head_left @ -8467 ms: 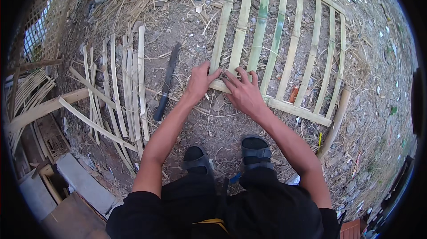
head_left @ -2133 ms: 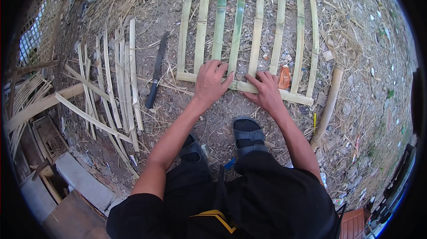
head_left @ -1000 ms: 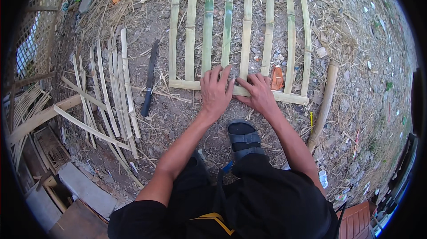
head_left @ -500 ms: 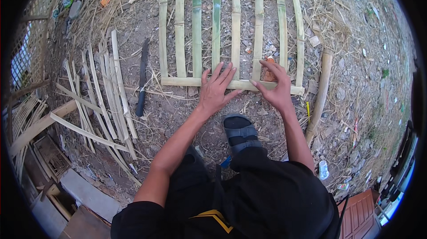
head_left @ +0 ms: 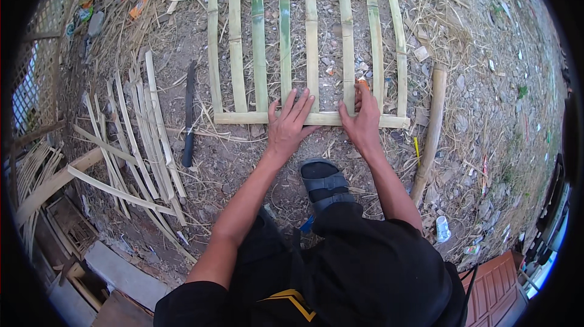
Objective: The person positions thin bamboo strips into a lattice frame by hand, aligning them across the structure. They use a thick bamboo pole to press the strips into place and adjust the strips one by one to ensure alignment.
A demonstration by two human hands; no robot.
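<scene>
A row of several flat, pale green bamboo strips point(head_left: 258, 53) lies on the ground ahead of me, side by side with gaps. Their near ends meet a bamboo crosspiece point(head_left: 240, 118) running left to right. My left hand point(head_left: 287, 129) rests on the crosspiece with fingers stretched over two middle strips and its thumb along the near edge. My right hand point(head_left: 363, 121) is at the crosspiece too, thumb and fingers on either edge of one bamboo strip point(head_left: 347, 41). The hands hide some of the strip ends.
Left lie a long dark-handled blade point(head_left: 189, 111) and a loose pile of thin bamboo slats point(head_left: 146, 138). On the right are a round bamboo pole point(head_left: 432, 126), a small yellow stick point(head_left: 417, 147) and a white cup point(head_left: 443, 228). My sandalled foot point(head_left: 326, 184) stands close behind the crosspiece.
My right hand has moved left, nearer my left hand, and its thumb and fingers have closed in on the strip's edges. The left hand keeps its place on the crosspiece. The view has shifted slightly.
</scene>
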